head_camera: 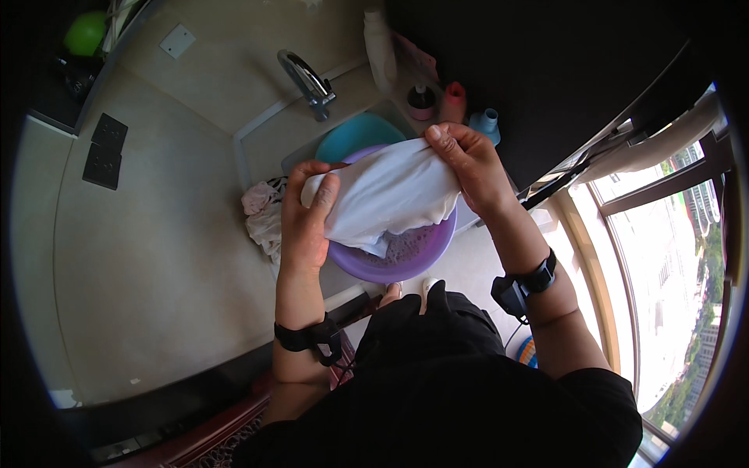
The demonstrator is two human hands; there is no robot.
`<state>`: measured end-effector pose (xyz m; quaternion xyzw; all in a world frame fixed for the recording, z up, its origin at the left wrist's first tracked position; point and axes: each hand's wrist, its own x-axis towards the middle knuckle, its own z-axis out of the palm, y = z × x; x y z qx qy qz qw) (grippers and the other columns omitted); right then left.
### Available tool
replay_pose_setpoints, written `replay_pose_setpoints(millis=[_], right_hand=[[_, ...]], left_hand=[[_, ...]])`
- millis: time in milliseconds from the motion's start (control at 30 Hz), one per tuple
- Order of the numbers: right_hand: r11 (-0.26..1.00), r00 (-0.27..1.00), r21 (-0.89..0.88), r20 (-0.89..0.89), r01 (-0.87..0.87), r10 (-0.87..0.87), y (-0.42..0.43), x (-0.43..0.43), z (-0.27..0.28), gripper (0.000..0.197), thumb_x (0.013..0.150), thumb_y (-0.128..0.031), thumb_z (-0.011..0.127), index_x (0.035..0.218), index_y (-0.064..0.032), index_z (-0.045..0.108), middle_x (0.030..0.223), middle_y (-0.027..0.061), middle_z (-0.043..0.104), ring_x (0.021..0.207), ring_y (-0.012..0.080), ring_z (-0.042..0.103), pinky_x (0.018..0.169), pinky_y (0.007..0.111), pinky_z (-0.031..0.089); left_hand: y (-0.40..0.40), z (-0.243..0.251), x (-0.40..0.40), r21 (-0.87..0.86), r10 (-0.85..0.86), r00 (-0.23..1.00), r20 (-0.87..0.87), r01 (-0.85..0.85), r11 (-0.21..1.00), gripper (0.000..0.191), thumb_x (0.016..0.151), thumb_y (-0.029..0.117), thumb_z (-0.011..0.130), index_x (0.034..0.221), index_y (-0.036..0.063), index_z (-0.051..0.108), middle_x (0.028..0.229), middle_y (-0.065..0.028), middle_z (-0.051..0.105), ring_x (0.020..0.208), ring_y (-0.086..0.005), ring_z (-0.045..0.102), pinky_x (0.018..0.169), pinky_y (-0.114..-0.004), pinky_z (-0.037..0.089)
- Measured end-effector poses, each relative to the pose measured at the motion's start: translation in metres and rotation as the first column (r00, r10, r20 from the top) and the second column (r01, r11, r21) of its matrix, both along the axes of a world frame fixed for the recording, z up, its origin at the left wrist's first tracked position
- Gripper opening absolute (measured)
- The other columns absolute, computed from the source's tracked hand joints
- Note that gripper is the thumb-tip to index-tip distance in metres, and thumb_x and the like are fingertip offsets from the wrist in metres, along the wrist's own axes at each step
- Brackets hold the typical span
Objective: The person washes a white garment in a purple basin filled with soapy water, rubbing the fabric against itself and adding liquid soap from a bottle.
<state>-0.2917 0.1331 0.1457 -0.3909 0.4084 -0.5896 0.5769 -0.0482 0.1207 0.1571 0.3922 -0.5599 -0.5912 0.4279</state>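
Note:
A white cloth (392,187) is stretched between my two hands above a purple basin (404,270), its lower edge hanging down into the basin. Soapy water with bubbles (409,245) shows inside. My left hand (310,210) grips one end of the cloth, with the thumb on top. My right hand (468,161) pinches the opposite upper corner between thumb and fingers. Behind the purple basin, a turquoise basin (360,136) sits in the sink (298,158). A pile of light, crumpled fabric (264,216) lies left of my left hand.
A chrome faucet (307,79) rises behind the basins. At the back right stand a white bottle (380,50), a pink bottle with a red cap (453,102), a blue bottle (487,124) and a dark cup-like container (421,104). A dark panel borders them; a window (655,263) is at right.

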Motion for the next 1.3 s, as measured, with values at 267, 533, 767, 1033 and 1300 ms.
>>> replay_pose_setpoints(millis=[267,533,767,1033,1300], right_hand=[[0.901,0.906,-0.419,-0.417,-0.114,-0.079,-0.02,-0.007,-0.004,0.031,0.089,-0.033,0.071,0.11,-0.0111,0.064,0.088,0.0006,0.065,0.078,0.0118,0.063,0.075,0.026,0.051],[0.899,0.2,0.051,-0.968,-0.436,0.152,-0.018,-0.01,0.002,0.051,0.085,-0.009,0.067,0.132,-0.0263,0.058,0.137,0.0067,0.055,0.122,0.0285,0.055,0.093,0.038,0.051],[0.886,0.787,-0.126,-0.528,-0.446,0.321,-0.054,-0.043,-0.051,0.053,0.088,0.009,0.052,0.135,-0.0155,0.055,0.138,0.0117,0.051,0.125,0.0269,0.052,0.111,0.036,0.039],[0.693,-0.03,0.044,-0.999,-0.719,0.032,-0.042,-0.026,-0.064,0.054,0.085,-0.039,0.069,0.136,-0.0384,0.053,0.131,0.0073,0.047,0.114,0.0286,0.058,0.095,0.04,0.049],[0.85,0.358,0.097,-0.878,-0.519,0.318,-0.081,-0.044,-0.121,0.04,0.095,-0.03,0.06,0.132,-0.0161,0.056,0.127,0.0116,0.059,0.116,0.0266,0.057,0.099,0.035,0.045]], left_hand=[[-0.016,0.021,0.017,0.131,-0.253,0.764,0.594,0.218,0.967,0.046,0.09,0.04,0.069,0.104,-0.0031,0.065,0.092,-0.0068,0.067,0.086,-0.0123,0.059,0.079,-0.027,0.047],[-0.028,0.005,0.025,0.018,-0.213,0.88,0.424,0.227,0.974,0.061,0.079,0.03,0.082,0.123,-0.0031,0.055,0.105,-0.0097,0.066,0.091,-0.0143,0.059,0.083,-0.028,0.047],[-0.074,-0.051,0.073,0.133,-0.242,0.515,0.823,0.239,0.962,0.05,0.08,0.017,0.066,0.124,-0.0026,0.056,0.107,-0.0135,0.066,0.093,-0.0174,0.062,0.087,-0.03,0.046],[-0.076,-0.1,0.082,0.318,-0.116,0.993,-0.031,0.119,0.941,0.047,0.084,0.019,0.063,0.13,0.0093,0.058,0.125,-0.0077,0.058,0.111,-0.019,0.055,0.094,-0.033,0.044],[-0.084,-0.129,0.082,0.185,-0.455,0.571,0.683,0.468,0.864,0.062,0.083,0.042,0.075,0.132,0.0084,0.056,0.135,-0.006,0.055,0.123,-0.0222,0.053,0.102,-0.034,0.043]])
